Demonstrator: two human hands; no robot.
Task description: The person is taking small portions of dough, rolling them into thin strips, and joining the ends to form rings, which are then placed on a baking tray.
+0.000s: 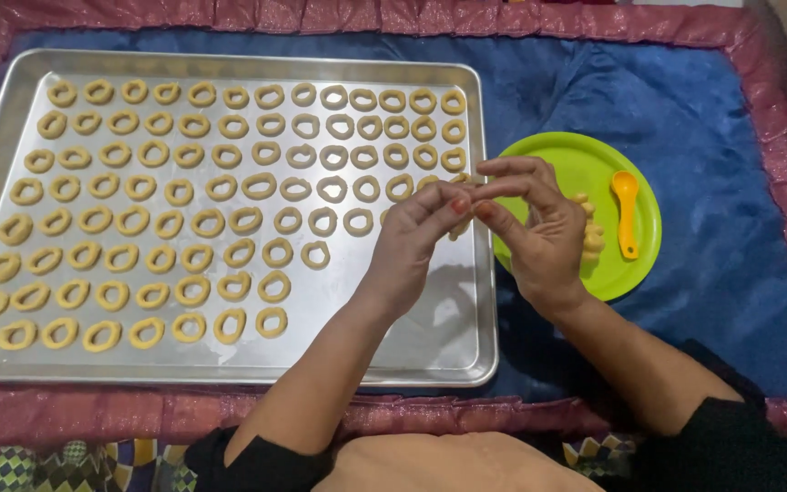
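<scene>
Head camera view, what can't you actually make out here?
- Small piece of yellow dough: mostly covered by left hand and right hand; shape unclear.
- Dough lump on round green plastic plate: largely behind the right hand.
- Silver metal baking tray: left corner cut by frame edge.

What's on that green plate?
On the green plate lie an orange spoon and some pale dough beside it. The right hand covers the plate's left part, so how much dough lies there cannot be seen.
</scene>
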